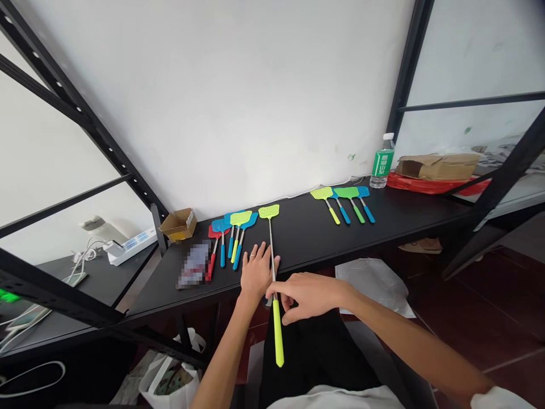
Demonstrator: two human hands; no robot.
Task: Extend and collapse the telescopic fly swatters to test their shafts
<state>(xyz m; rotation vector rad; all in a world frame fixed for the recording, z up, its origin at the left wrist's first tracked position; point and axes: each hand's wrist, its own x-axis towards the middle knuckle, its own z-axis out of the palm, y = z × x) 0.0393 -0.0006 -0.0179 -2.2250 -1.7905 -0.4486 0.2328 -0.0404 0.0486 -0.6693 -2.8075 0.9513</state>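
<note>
A yellow-green fly swatter (pixel 278 335) with a long, thin metal rod stretches from above my lap to over the table. My right hand (pixel 310 292) is closed around its rod just above the handle. My left hand (pixel 256 270) lies palm down at the table's front edge, fingers spread, right beside the rod. Beyond it to the left is a cluster of short swatters: a red swatter (pixel 212 258), a yellow-green swatter (pixel 240 218) and several blue ones. Farther right, a second group includes a yellow swatter (pixel 322 194), a green swatter (pixel 348 193) and two blue ones.
The black table (pixel 298 244) runs along a white wall between black metal frames. An open cardboard box (pixel 179 225) and a pixelated packet stand left. A water bottle (pixel 382 162) and a cardboard piece on red plastic (pixel 438 168) are right. A power strip (pixel 133 247) lies far left.
</note>
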